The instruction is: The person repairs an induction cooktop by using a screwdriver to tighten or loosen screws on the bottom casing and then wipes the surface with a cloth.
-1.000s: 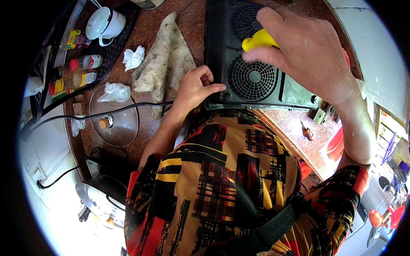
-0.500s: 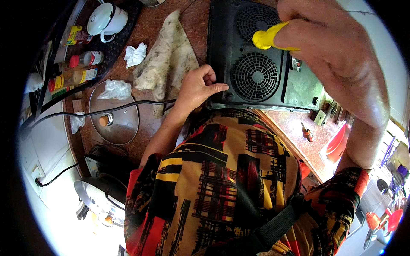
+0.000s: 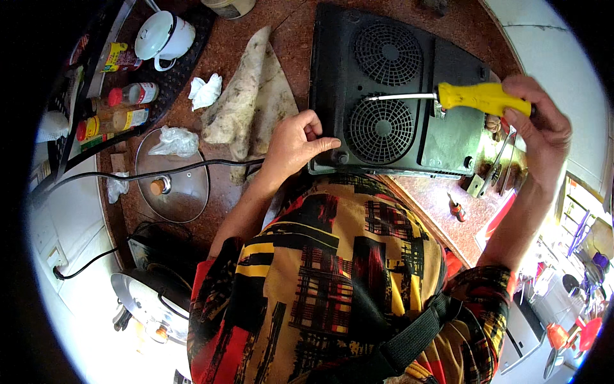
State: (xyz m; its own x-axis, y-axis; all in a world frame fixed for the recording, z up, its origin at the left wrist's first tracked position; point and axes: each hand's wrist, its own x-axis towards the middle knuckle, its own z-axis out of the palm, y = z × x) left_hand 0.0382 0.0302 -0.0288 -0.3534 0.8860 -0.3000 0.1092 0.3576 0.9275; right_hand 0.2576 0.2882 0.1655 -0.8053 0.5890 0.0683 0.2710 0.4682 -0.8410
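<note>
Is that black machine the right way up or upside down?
The black machine looks upside down: its vent grilles and small corner feet face up.

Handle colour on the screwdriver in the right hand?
Yellow: the screwdriver handle shows best in the head view, its far end in the right hand.

Glare whitens the counter [image 3: 430,194] just below the dimmer appliance [image 3: 409,118], while fisheye distortion bends the wall [image 3: 538,61] to its right.
</note>
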